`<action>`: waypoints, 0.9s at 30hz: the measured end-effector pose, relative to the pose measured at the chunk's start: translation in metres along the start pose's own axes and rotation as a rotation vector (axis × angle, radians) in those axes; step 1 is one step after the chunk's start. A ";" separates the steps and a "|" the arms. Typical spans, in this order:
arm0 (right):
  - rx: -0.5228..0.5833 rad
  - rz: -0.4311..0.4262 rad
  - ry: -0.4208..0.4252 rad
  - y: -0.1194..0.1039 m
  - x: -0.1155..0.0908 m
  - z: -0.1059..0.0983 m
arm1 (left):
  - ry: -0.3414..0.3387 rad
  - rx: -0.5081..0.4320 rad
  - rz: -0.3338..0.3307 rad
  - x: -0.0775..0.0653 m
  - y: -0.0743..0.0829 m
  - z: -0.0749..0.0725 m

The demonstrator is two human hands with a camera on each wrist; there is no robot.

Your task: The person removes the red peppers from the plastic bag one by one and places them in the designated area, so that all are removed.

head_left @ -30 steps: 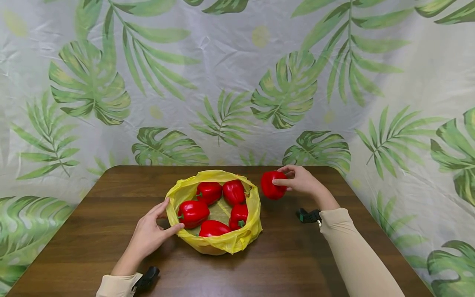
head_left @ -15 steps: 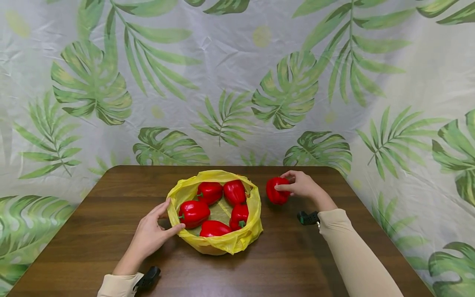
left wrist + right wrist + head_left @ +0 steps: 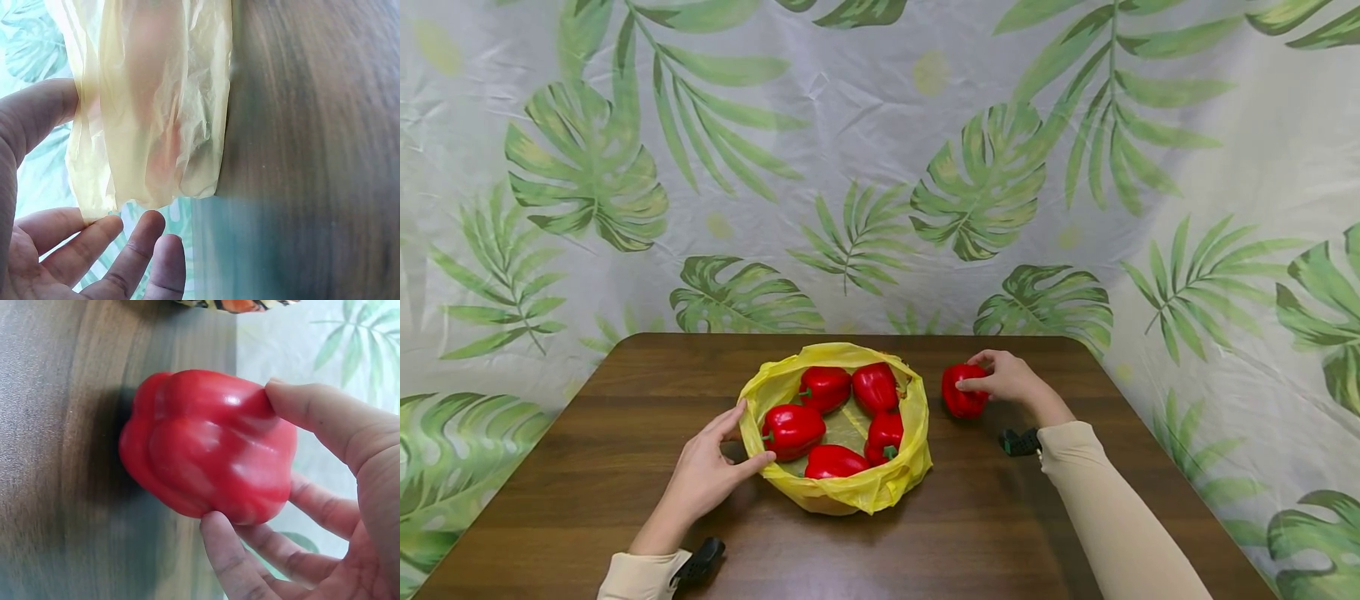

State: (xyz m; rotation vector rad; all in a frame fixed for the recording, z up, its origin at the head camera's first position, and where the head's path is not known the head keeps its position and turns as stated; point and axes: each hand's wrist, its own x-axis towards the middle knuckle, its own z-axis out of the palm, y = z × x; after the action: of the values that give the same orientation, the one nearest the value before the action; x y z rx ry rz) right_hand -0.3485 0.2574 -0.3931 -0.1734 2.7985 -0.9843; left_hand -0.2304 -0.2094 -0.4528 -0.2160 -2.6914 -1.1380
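On the wooden table stands a yellow plastic bag (image 3: 891,487), its mouth spread wide and round. Several red bell peppers (image 3: 792,430) lie in it around the bottom. My left hand (image 3: 703,467) holds the bag's rim at the left, thumb and index fingertip hooked over the edge; in the left wrist view the thin plastic (image 3: 134,112) partly covers those tips. To the right of the bag, my right hand (image 3: 1011,379) grips another red bell pepper (image 3: 206,444), thumb on one side and fingers on the other. That pepper is low over the tabletop, beside its shadow.
The dark brown table (image 3: 880,558) has its far edge just behind the bag. A leaf-printed cloth (image 3: 865,150) hangs behind it and down both sides. An orange and black printed part of the bag (image 3: 240,305) shows at the top of the right wrist view.
My right hand has moved a little right, down and nearer me with the bell pepper, away from the bag. The left hand and the bag have kept their places.
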 end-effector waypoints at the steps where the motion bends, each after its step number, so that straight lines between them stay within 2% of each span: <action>1: -0.003 0.001 0.002 0.000 0.000 0.001 | 0.000 0.000 0.000 0.000 0.000 0.000; 13: -0.081 -0.035 0.056 0.003 0.012 0.015 | 0.005 0.016 0.015 0.000 -0.001 0.002; 27: -0.074 -0.018 0.133 -0.001 0.016 0.022 | 0.006 0.029 0.013 0.000 -0.001 0.001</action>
State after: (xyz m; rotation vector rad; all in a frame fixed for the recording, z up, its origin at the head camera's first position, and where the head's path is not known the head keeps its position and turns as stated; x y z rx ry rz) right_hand -0.3602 0.2405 -0.4107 -0.1481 2.9617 -0.9286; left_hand -0.2303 -0.2088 -0.4543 -0.2254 -2.6953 -1.0939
